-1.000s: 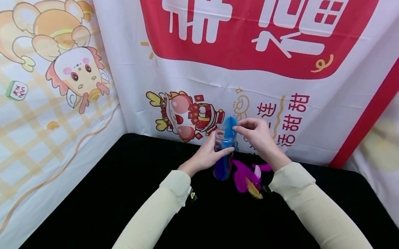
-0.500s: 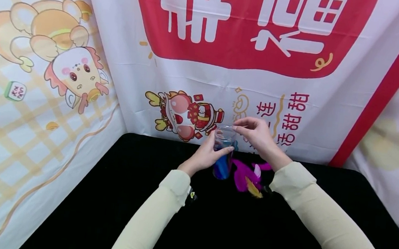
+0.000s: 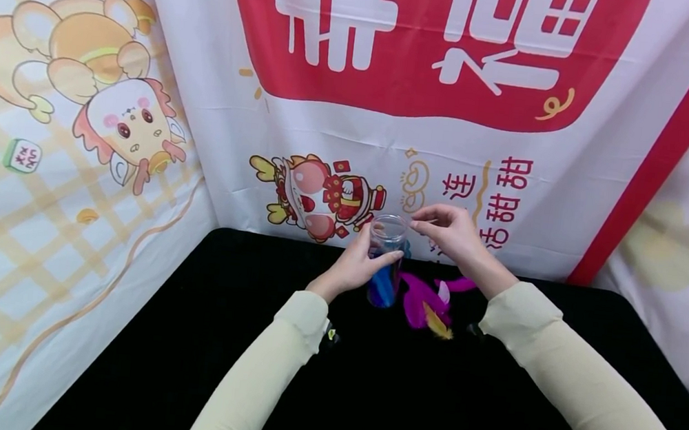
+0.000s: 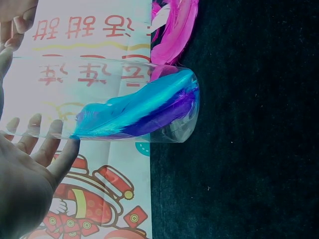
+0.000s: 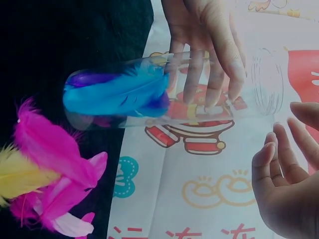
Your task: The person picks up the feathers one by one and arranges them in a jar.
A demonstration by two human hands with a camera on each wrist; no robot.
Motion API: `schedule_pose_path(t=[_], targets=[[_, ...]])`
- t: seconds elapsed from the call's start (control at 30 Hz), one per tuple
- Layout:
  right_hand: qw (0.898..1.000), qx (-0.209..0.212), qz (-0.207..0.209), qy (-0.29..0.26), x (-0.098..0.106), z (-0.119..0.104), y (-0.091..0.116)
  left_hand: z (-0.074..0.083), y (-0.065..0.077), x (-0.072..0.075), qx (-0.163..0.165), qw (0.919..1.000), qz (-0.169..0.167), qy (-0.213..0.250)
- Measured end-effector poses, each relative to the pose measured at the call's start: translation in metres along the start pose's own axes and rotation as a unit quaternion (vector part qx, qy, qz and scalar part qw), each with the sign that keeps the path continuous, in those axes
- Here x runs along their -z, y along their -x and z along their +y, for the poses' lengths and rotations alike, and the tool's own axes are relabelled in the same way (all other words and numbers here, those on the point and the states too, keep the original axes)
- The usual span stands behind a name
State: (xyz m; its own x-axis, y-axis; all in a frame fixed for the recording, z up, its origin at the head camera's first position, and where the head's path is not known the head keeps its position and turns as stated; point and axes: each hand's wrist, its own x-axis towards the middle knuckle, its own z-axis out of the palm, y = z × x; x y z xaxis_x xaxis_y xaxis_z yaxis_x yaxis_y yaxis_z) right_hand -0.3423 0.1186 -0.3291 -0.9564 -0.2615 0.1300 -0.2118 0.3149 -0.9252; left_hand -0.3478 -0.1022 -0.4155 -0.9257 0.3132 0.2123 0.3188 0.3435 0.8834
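Observation:
A clear plastic jar (image 3: 389, 236) with a ribbed, uncovered mouth stands upright at the table's back edge. My left hand (image 3: 349, 264) grips it round the side, thumb across the front. Low inside lie a bright blue feather (image 5: 119, 92) and a purple feather (image 4: 172, 112). My right hand (image 3: 451, 232) hovers just right of the mouth, its fingers (image 5: 284, 154) loosely bent with nothing between them. Several magenta feathers (image 5: 47, 144) lie right of the jar, along with a yellow feather (image 5: 22, 174) and a pale pink feather (image 5: 72, 224).
The table (image 3: 390, 392) has a black cloth surface. Close behind the jar hangs a white and red printed cloth (image 3: 356, 91). A checked cloth (image 3: 18, 239) with a cartoon animal borders the left side.
The blue feather, pinched by the right hand at the jar's mouth a second ago, has dropped inside to the bottom. The right hand has since drawn slightly right. The left hand keeps its grip.

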Motion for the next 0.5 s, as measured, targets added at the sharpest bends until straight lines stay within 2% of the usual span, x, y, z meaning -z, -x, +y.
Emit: schedule_pose_path(t=[0.2, 0.5], targets=[[1.0, -0.024, -0.012, 0.006, 0.004, -0.01, 0.01, 0.0, 0.0, 0.001, 0.0, 1.0, -0.003, -0.002], [0.999, -0.023, -0.004, 0.042, 0.018, 0.025, 0.007, 0.0, 0.001, 0.001, 0.007, 1.0, -0.001, -0.007]])
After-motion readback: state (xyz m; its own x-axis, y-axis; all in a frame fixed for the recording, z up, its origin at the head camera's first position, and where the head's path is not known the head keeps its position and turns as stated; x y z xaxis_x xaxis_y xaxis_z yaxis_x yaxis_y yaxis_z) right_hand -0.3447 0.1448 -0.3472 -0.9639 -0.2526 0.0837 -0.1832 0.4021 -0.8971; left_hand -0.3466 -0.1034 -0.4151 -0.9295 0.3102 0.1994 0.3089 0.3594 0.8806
